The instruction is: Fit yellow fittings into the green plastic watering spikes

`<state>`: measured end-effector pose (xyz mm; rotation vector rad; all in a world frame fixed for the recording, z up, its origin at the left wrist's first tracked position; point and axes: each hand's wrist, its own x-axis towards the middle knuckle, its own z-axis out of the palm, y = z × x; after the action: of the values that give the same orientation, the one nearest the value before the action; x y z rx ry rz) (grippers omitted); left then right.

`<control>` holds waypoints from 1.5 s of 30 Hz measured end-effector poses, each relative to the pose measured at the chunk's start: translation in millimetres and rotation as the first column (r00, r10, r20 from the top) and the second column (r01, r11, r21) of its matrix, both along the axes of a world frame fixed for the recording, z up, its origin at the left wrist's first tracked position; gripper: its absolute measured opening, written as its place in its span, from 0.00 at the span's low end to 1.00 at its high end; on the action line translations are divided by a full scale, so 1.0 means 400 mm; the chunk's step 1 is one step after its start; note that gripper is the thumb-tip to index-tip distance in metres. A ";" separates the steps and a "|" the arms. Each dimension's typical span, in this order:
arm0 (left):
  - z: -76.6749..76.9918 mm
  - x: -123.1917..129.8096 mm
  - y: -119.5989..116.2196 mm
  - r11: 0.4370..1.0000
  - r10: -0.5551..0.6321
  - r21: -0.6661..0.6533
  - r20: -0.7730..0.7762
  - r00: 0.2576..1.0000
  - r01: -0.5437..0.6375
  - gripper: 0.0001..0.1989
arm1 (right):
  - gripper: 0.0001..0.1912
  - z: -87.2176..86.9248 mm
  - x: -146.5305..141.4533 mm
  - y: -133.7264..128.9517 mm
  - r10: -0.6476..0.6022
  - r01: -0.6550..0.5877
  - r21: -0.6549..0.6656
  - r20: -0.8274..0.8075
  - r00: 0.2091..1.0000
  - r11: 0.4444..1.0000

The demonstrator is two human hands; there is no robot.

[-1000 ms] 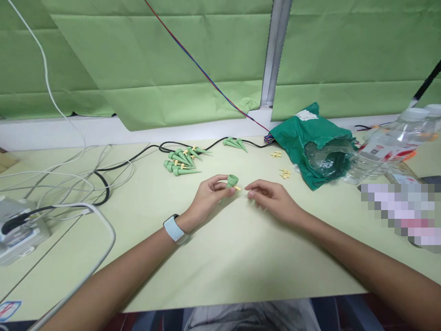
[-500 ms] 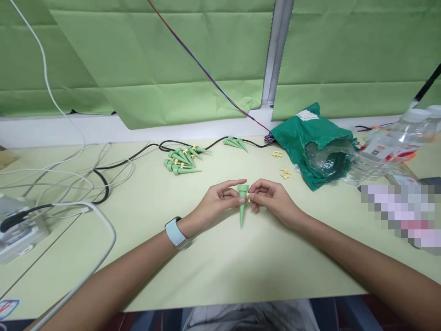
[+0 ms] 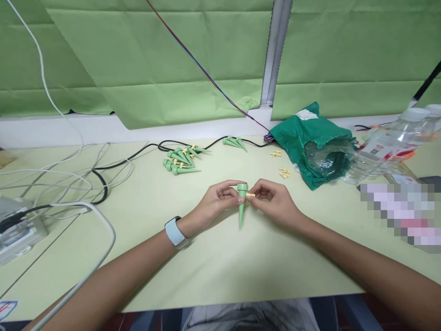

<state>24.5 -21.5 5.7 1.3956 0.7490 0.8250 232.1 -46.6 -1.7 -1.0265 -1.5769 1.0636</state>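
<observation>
My left hand (image 3: 220, 200) is closed on a green plant-watering spike (image 3: 241, 211), which stands upright with its cap on top and its point down. The thumb presses the spike's side while the index finger reaches over to the cap. At the spike's right side a small yellow valve (image 3: 251, 195) sticks out sideways. My right hand (image 3: 270, 197) is closed at this valve, thumb below it and curled fingers behind. The fingertips behind the spike are partly hidden.
Several green spikes with yellow valves (image 3: 182, 169) lie at the back left, others (image 3: 234, 143) further back. Loose yellow valves (image 3: 284, 173) lie near a torn green bag (image 3: 319, 133). Clear bottles (image 3: 389, 142) stand right; white cables (image 3: 110, 230) and a power strip (image 3: 24, 234) lie left.
The yellow valve now shows more of its length, pointing right from the spike. My right thumb has shifted slightly lower, and the spike has barely moved.
</observation>
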 end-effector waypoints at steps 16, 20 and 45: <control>0.006 0.001 -0.010 0.991 0.030 0.133 -0.050 0.998 -0.023 0.21 | 0.06 0.006 0.007 -0.006 0.050 -0.052 0.071 0.034 0.998 0.996; 0.005 0.001 -0.016 0.977 0.074 0.206 -0.091 0.993 -0.054 0.21 | 0.10 0.001 -0.007 0.001 0.102 -0.226 -0.366 -0.328 0.939 0.903; 0.013 -0.003 -0.007 0.989 0.064 0.136 -0.074 0.995 -0.053 0.26 | 0.07 0.012 0.005 -0.007 0.006 -0.011 0.092 0.061 0.998 0.996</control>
<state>23.4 -24.3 11.1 1.5388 0.8104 0.8834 234.0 -49.2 3.3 -0.9986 -1.6645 0.9646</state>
